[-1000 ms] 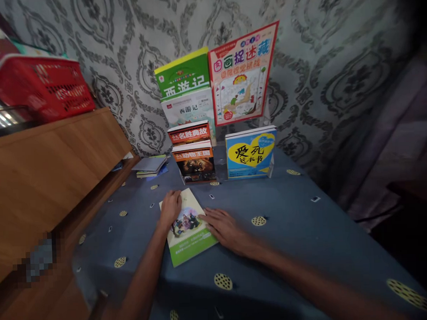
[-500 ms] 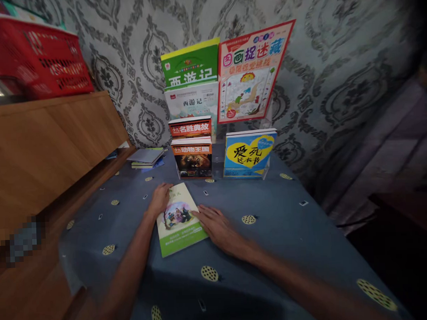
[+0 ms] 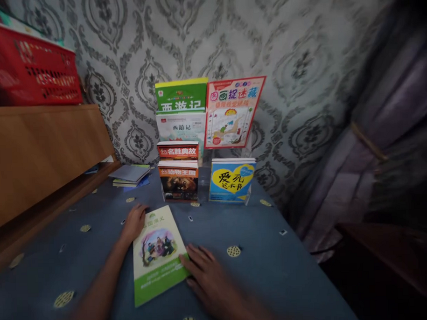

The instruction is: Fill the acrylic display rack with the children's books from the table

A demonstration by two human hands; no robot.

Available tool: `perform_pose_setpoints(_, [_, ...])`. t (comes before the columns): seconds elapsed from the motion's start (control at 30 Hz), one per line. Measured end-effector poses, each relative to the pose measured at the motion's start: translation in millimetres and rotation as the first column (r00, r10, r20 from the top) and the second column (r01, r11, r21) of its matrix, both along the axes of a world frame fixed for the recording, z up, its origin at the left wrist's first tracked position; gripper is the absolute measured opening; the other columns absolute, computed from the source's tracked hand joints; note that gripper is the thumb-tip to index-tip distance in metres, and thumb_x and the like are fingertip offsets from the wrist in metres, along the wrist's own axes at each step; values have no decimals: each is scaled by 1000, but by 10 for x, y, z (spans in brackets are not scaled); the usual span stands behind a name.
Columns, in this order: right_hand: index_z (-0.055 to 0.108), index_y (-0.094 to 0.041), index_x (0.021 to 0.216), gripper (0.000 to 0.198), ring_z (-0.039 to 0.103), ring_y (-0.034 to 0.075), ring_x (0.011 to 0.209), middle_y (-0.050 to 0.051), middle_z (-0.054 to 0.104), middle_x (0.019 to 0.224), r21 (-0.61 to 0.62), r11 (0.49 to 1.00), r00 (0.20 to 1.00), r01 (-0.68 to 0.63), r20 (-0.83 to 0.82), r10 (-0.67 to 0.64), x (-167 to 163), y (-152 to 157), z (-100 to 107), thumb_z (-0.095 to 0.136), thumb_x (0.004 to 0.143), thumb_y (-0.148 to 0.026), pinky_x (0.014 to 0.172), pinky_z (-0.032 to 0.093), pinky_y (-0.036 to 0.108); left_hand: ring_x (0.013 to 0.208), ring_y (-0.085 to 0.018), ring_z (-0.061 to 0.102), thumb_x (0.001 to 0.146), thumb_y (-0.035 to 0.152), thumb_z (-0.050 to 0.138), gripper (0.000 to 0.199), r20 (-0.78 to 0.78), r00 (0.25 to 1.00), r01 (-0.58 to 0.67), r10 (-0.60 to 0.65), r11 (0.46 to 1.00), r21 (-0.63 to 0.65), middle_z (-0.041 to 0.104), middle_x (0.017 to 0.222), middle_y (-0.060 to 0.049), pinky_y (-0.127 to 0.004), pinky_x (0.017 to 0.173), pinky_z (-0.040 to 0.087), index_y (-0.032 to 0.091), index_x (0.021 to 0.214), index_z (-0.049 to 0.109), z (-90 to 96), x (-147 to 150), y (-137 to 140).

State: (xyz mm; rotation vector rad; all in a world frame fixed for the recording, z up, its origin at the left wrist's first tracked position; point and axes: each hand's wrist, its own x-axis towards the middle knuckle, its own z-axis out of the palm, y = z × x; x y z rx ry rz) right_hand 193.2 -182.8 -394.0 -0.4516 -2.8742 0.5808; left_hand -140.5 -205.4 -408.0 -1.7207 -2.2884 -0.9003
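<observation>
a dark blue cloth printed with small yellow spotted shapes covers the counter [image 3: 273, 274]. on it, left of centre and near the viewer, a slim paperback book with a cream cover, a wide green band at the bottom and a colourful picture of several figures [image 3: 159, 248] lies face up, set at a slight slant.

the person's left hand [image 3: 134, 222] is at the book's upper left edge, fingers bent; whether they pinch it cannot be told. the right hand [image 3: 203, 270] is palm down at the lower right edge, fingers stretched out and loosely spread, one fingertip touching the cover.

farther back, a clear plastic display stand [image 3: 249, 196] holds more books. its left side has a green book with a yellow top strip [image 3: 181, 93], a pale grey-blue book [image 3: 180, 126], an orange-red book [image 3: 178, 152] and, lowest, a dark book with a lion's face [image 3: 179, 183]. its right side has a tall red-bordered book with cartoon drawings [image 3: 233, 115] above a bright blue book with a yellow heart [image 3: 231, 181].

a low stack of thin books [image 3: 130, 173] lies left of the stand. at far left, a red plastic basket [image 3: 31, 68] sits on a brown wooden cabinet [image 3: 41, 156].
</observation>
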Motion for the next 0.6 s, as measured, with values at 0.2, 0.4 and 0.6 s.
perform_pose_setpoints(0.2, [46, -21, 149, 53, 29, 29, 149, 13, 35, 159, -103, 994, 1000, 19, 2, -19, 18, 8, 94, 49, 99, -39, 121, 25, 54, 106, -27, 65, 90, 22, 36, 38, -2, 1000, -23, 23, 999, 35, 74, 103, -11, -44, 96, 52, 19, 104, 72, -89, -39, 4])
perform_pose_setpoints(0.4, [42, -19, 151, 55, 24, 26, 151, 12, 32, 161, -222, 975, 999, 30, 46, -20, -93, -17, 282, 48, 100, -38, 124, 13, 54, 105, -26, 65, 91, 25, 32, 43, 10, 1000, -19, 19, 999, -41, 72, 108, -12, -41, 96, 51, 15, 108, 71, -94, -45, -5])
perform_pose_setpoints(0.6, [38, -19, 153, 60, 25, 27, 151, 12, 31, 161, -183, 983, 1000, -12, -22, 8, -416, 167, 170, 45, 100, -46, 123, 12, 53, 121, -28, 60, 90, 24, 34, 42, 25, 999, -47, 47, 999, 2, 73, 112, -11, -45, 106, 46, 16, 108, 71, -222, -106, 30])
